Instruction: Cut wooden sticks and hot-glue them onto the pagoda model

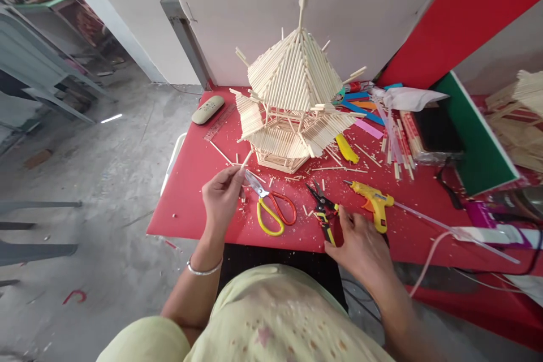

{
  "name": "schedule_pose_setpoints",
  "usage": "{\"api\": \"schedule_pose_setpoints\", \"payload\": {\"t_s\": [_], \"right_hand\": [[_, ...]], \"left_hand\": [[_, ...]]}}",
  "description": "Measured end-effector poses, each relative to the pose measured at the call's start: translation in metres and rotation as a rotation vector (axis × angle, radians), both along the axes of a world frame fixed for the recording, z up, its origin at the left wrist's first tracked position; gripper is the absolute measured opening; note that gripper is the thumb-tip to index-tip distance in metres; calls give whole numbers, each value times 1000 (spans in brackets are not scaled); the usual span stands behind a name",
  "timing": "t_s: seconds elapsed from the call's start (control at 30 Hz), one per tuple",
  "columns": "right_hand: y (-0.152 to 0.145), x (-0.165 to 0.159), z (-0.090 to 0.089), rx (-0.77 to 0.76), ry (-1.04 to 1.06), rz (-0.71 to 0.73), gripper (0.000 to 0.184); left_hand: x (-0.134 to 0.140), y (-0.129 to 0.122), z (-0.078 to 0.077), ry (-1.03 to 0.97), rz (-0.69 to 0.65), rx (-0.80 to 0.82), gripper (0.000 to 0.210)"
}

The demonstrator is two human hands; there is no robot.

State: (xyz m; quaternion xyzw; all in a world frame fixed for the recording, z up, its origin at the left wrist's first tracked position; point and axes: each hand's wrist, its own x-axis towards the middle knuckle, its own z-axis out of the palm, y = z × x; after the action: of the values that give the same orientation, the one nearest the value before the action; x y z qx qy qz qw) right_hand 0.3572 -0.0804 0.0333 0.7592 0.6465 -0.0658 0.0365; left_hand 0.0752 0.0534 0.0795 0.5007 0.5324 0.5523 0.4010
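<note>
Toward the counter's (178, 212) back edge, the pagoda (292, 76) stands roofed. Left hand (224, 195) pinches an unattached stick (246, 158); right hand's (361, 238) grip is unclear.

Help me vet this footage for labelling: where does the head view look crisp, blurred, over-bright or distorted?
Head view: scissors and stick pagoda fairly crisp; right forearm softly blurred; a bright streak, perhaps glare, on the floor; chair near the left edge seemingly stretched by the lens.

Gap between scissors (263, 192) and pliers (321, 216), stick model (292, 76) (tall) behind
</note>
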Motion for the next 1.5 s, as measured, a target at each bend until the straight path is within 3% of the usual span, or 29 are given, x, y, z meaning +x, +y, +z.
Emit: {"api": "schedule_pose_setpoints", "payload": {"t_s": [0.13,0.27,0.33,0.47,0.57,0.67,0.83,1.07,1.3,1.5], "right_hand": [[4,-3,-2,31,66,-60,88],[-3,15,-3,11,344,-208,96],[-7,26,-1,-36,639,-250,98],[-8,30,2,-260,1563,-233,84],[1,7,0,-532,2191,-235,61],[13,-25,0,-756,2542,-217,61],[27,-60,0,-822,2667,-123,55],[32,-64,-6,-1013,2613,-44,57],[34,-66,5,-984,2542,-111,50],[30,-67,-7,-946,2485,-114,53]], "left_hand": [[-15,6,24,402,133,200,23],[-20,11,35,581,182,298,22],[-20,13,36,607,194,315,22],[-18,20,37,674,201,352,22],[-15,24,39,735,198,385,20],[-12,27,38,791,215,403,20],[-9,30,31,794,243,375,20],[-7,34,28,835,276,370,22],[-3,31,38,915,236,442,19],[-4,31,44,909,203,466,16]]}}
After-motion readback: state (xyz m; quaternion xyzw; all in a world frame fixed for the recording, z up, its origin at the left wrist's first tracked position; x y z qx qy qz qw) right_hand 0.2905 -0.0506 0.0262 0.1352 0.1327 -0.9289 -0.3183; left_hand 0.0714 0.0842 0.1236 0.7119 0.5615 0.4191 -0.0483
